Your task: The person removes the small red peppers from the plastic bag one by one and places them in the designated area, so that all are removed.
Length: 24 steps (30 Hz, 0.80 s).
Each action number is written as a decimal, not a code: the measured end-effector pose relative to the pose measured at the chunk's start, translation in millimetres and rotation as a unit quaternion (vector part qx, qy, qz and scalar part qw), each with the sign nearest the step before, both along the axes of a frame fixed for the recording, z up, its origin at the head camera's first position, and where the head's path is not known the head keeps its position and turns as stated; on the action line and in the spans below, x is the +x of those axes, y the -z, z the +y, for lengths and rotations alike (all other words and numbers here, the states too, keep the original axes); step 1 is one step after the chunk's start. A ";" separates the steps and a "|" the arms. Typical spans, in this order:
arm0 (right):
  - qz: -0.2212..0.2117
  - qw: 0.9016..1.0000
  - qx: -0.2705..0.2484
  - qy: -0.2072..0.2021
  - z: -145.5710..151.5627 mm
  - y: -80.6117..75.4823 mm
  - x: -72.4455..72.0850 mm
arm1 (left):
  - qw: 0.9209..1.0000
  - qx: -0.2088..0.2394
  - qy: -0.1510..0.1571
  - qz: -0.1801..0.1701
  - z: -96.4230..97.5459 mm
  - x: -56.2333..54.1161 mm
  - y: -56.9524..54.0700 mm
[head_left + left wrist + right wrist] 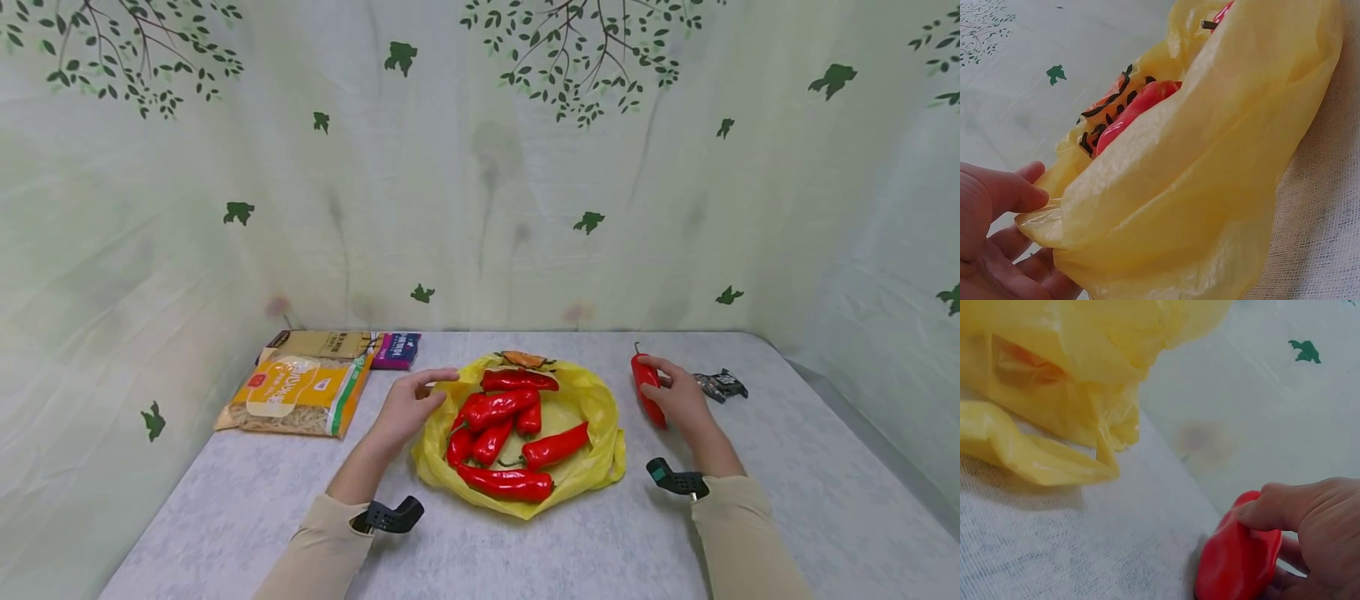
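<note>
A yellow plastic bag [592,467] lies wide open on the table, with several long red peppers [517,485] inside it. At the bag's left rim is my left hand [408,408], its index finger fairly straight and its thumb apart from it. In the left wrist view, the left fingertips [1038,199] are right at a fold of the bag, and the lower fingers are partly hidden behind it. To the right of the bag, my right hand [678,396] grips one red pepper [645,387], stem pointing away, between thumb and fingers; the right wrist view shows the thumb pressed on this pepper [1235,562].
An orange-and-clear food packet [292,396], a tan packet [318,342] and a purple-blue packet [396,351] lie at the back left. A small black wrapper [722,386] lies beyond the right hand. A leaf-printed curtain [480,208] encloses the table's back and sides.
</note>
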State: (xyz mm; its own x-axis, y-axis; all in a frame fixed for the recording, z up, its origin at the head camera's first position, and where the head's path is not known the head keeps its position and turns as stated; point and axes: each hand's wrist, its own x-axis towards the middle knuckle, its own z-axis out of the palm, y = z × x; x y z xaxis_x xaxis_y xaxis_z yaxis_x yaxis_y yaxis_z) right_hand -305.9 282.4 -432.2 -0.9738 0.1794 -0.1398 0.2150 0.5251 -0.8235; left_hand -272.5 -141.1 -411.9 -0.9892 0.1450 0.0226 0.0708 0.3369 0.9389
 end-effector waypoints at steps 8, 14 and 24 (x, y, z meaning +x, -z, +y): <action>-0.006 1.000 0.020 -0.010 3.3 6.2 0.7 | 1.000 0.000 0.002 0.000 -0.4 -0.8 -0.2; 0.002 1.000 0.027 -0.011 4.0 7.9 1.0 | 1.000 0.000 0.001 0.000 -0.1 0.2 -2.0; -0.009 0.999 0.030 -0.026 2.6 8.7 2.7 | 1.000 0.003 0.003 -0.006 -0.7 0.1 -0.9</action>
